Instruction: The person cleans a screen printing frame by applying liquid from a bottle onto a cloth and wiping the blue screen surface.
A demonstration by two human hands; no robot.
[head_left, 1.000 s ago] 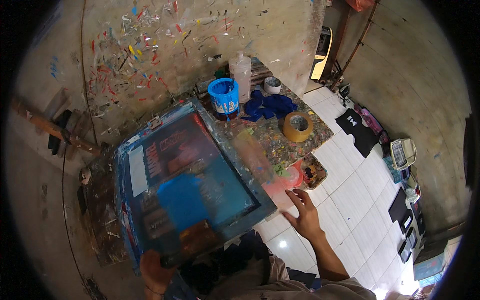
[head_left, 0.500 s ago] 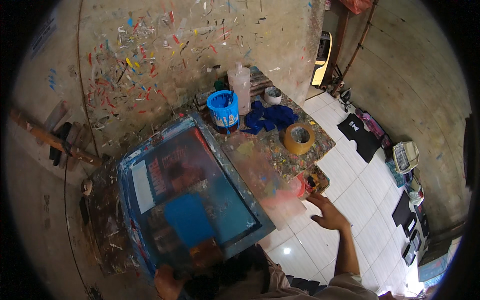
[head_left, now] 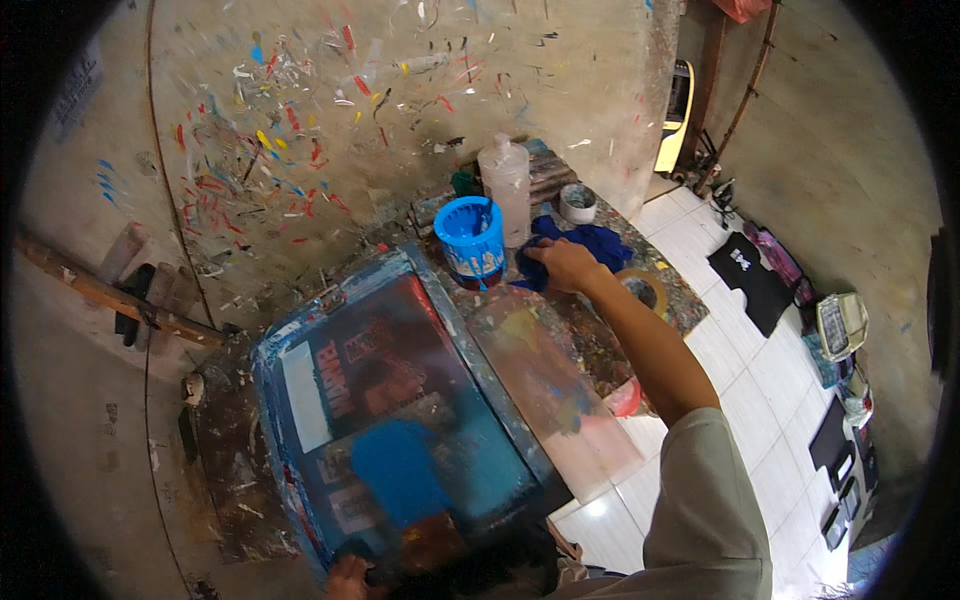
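A screen printing frame (head_left: 470, 345) lies tilted on the worktable, with blue ink and dark and red printed shapes on its mesh. My left hand (head_left: 350, 577) is at its near left corner, fingers curled on the edge; part of the hand is cut off below. My right arm stretches across the table, and my right hand (head_left: 566, 265) pinches a crumpled blue cloth (head_left: 605, 243). Just left of that hand stand a blue paint tub (head_left: 470, 228) and a translucent plastic bottle (head_left: 508, 185). A tape roll (head_left: 655, 285) is partly hidden behind my forearm.
A small white cup-like roll (head_left: 577, 203) sits behind the cloth. A translucent stained sheet (head_left: 550, 385) lies right of the frame, overhanging the table edge. Paint-smeared wall (head_left: 300, 130) rises behind. Black garments (head_left: 750, 280) and bags lie on the white tiled floor (head_left: 735, 350).
My right hand has moved from the open air beside the table, forward and left, onto the blue cloth. My left hand stays by the frame's near corner. The whole view has shifted slightly.
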